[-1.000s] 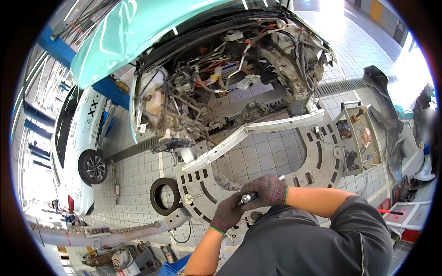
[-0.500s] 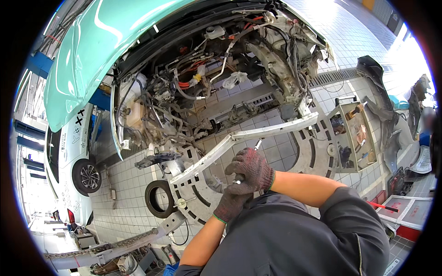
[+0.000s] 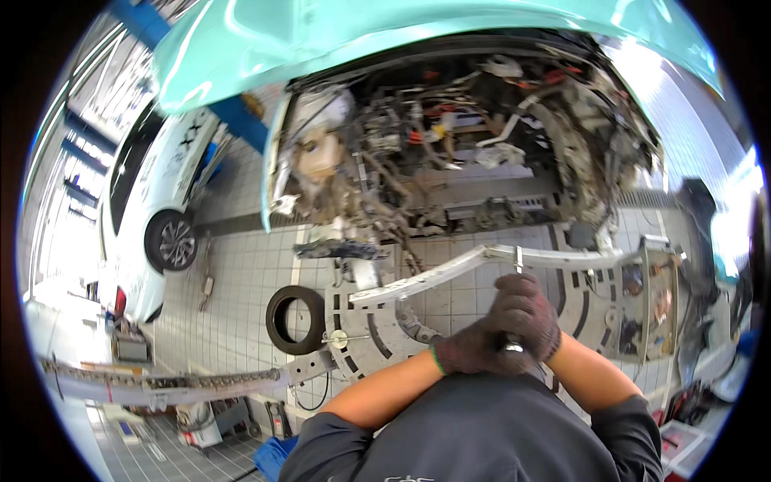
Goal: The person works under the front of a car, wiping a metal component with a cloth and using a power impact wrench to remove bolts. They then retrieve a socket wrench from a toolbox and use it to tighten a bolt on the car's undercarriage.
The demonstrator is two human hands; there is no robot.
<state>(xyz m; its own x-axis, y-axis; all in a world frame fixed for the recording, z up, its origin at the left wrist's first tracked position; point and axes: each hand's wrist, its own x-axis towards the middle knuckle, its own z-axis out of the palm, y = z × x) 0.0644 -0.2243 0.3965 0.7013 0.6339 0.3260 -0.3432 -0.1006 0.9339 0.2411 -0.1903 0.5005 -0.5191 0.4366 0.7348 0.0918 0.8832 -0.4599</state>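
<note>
My right hand [image 3: 528, 309], in a dark knitted work glove, is closed around a metal tool with a narrow bright shaft [image 3: 518, 259] pointing away from me. Its dark, shiny rounded end [image 3: 511, 349] shows below the fingers; the rest is hidden, so its kind is unclear. Pressed against the right, my gloved left hand [image 3: 470, 347] closes about the tool's near end, its fingers partly covered. Just beyond the shaft's tip runs a pale bent metal bumper beam [image 3: 438, 279]; whether they touch, I cannot tell.
Ahead stands a car with a stripped engine bay [image 3: 450, 136] under a raised mint-green hood [image 3: 337, 36]. A tyre [image 3: 277, 321] lies on the tiled floor at left, near a slotted metal platform [image 3: 365, 341]. A parts tray [image 3: 677, 305] is at right, a white car [image 3: 148, 209] far left.
My view has swung to the right and levelled. Both hands, still together on the tool, now have the shaft pointing straight ahead, and my left forearm comes in more from the side.
</note>
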